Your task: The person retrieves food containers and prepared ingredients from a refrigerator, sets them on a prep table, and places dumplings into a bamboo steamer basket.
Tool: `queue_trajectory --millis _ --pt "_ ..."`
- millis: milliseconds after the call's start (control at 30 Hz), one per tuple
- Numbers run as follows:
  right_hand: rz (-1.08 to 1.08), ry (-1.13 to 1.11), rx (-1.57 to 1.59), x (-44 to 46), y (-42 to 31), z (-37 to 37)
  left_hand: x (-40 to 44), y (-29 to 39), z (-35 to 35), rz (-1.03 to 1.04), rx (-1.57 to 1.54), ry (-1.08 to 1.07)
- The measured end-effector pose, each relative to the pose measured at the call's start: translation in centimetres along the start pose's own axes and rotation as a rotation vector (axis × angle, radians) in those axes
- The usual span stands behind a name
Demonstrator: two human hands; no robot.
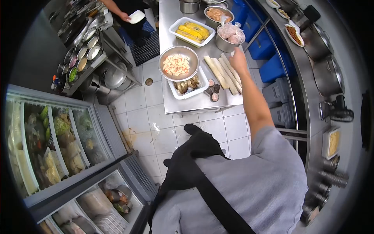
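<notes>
My right hand (pixel 238 60) reaches over the steel table, beside a metal pot (pixel 227 43) holding bags of pinkish food (pixel 233 34). Its fingers are curled, and a small pale spot shows at the fingertips; I cannot make out what it is. Long pale stalks (pixel 222 74) lie just left of this hand. Nearer the table's front edge are small dark-skinned pieces (pixel 213 90), a white tray (pixel 189 93) of brownish food and a metal bowl (pixel 178 64) of diced food resting over that tray. Farther back is a white tray with yellow food (pixel 193 32). My left hand is out of view.
An open glass-front fridge (pixel 58 144) full of food stands at the left. Another person's hand (pixel 125 17) holds a white dish (pixel 136 16) at the upper left. Blue bins (pixel 272 66) sit under the right counter (pixel 311 117). A dark mat (pixel 148 48) lies on the tiled floor.
</notes>
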State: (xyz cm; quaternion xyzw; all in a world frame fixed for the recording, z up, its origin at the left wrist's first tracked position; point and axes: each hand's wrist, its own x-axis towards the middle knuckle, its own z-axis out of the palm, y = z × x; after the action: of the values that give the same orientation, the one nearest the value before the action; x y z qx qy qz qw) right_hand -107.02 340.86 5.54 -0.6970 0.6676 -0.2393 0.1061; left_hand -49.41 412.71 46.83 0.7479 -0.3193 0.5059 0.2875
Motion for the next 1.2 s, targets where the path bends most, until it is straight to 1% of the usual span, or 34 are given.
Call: queue_trajectory --millis 33,67,100,133,167,200,233,267,300,333,367,400,433,467,500,533,567,600,633,667,733,800,867,900,933,1000,1033,1067,1133,1167,1200 --pt "-0.120 -0.069 -0.132 1.0 0.3 0.9 -2.5 2.6 3.5 -0.014 -0.163 -0.098" --pt "-0.130 -0.090 -0.128 1.7 0.7 1.7 -6.2 5.3 8.0 -0.077 -0.356 -0.239" --pt "-0.206 -0.135 -0.181 2.2 0.9 2.1 -9.9 8.2 12.4 -0.166 -0.489 -0.383" --pt "-0.284 -0.180 -0.234 2.4 1.1 2.6 -15.6 9.6 17.4 -0.312 -0.574 -0.480" --pt "-0.295 -0.197 -0.232 2.5 1.0 2.6 -17.4 18.7 20.4 -0.492 -0.487 -0.738" --pt "-0.312 -0.165 -0.242 2.5 0.7 2.5 -20.4 23.5 23.5 -0.499 -0.589 -0.871" --pt "-0.327 -0.131 -0.252 2.4 0.7 2.4 -23.9 26.5 26.7 -0.704 -0.829 -0.947" --pt "-0.334 -0.139 -0.253 2.3 1.0 2.7 -25.2 31.4 28.2 -0.825 -0.872 -1.083" --pt "-0.322 -0.120 -0.252 2.5 1.5 2.9 -27.5 34.2 30.0 -0.870 -0.926 -1.222" --pt "-0.310 -0.100 -0.251 2.5 1.9 2.9 -29.5 36.6 31.7 -0.906 -1.051 -1.375" --pt "-0.317 -0.100 -0.255 2.2 2.0 2.7 -32.1 38.4 33.4 -0.866 -1.058 -1.507" --pt "-0.338 0.015 -0.256 1.6 1.8 2.4 -33.9 40.1 34.8 -0.821 -1.064 -1.636" --pt "-0.358 0.130 -0.254 1.0 1.5 2.2 -34.4 42.1 35.3 -0.828 -1.067 -1.631" --pt "-0.366 0.130 -0.255 0.5 1.2 2.0 -34.8 44.2 35.7 -0.878 -1.068 -1.671" --pt "-0.343 0.124 -0.104 -0.1 0.7 1.8 -35.1 45.3 36.2 -0.932 -1.067 -1.710" --pt "-0.320 0.118 0.047 -0.5 -0.1 1.7 -36.0 45.7 37.1 -0.942 -1.069 -1.701" --pt "-0.332 0.116 0.047 -0.7 -1.3 1.9 -37.0 46.1 38.0 -0.874 -1.063 -1.722" --pt "-0.233 0.058 0.228 -1.1 -2.9 2.0 -37.6 46.4 38.6 -0.806 -1.055 -1.741" --pt "-0.132 -0.002 0.405 -1.3 -4.2 2.3 -37.2 47.1 38.5 -0.907 -1.055 -1.704" --pt "-0.144 -0.007 0.405 -0.9 -5.2 2.9 -37.9 47.4 38.9 -0.918 -1.058 -1.692" --pt "-0.068 0.014 0.491 0.1 -7.0 4.2 -39.7 47.6 39.5 -0.814 -1.050 -1.542" --pt "-0.054 0.021 0.508 1.4 -8.0 4.6 -40.0 47.8 39.3 -0.814 -1.021 -1.540" --pt "0.246 0.102 0.739 2.7 -7.6 4.4 -39.6 47.6 38.7 -0.805 -0.997 -1.546" --pt "0.484 0.111 1.099 2.6 -8.0 2.7 -39.0 47.1 38.1 -0.879 -1.012 -1.497" --pt "0.484 0.123 1.104 2.7 -7.4 2.1 -38.6 46.3 37.9 -0.945 -1.027 -1.447" --pt "0.816 0.271 1.186 3.8 -5.5 0.6 -38.4 43.7 39.1 -1.161 -1.152 -0.977" --pt "0.770 0.261 1.057 4.4 -3.6 1.0 -36.7 42.3 40.8 -1.032 -1.045 -0.878" --pt "0.773 0.281 1.065 5.3 -1.8 1.9 -34.4 42.1 42.1 -0.909 -0.938 -0.776" --pt "0.684 0.089 0.930 7.8 1.1 3.3 -27.4 47.7 44.5 -0.732 -1.181 -0.710" --pt "0.677 -0.116 1.105 8.0 0.5 1.6 -24.3 51.9 45.3 -0.581 -1.185 -0.836" --pt "0.677 -0.097 1.112 8.1 0.0 0.9 -22.2 56.2 46.7 -0.424 -1.181 -0.957"
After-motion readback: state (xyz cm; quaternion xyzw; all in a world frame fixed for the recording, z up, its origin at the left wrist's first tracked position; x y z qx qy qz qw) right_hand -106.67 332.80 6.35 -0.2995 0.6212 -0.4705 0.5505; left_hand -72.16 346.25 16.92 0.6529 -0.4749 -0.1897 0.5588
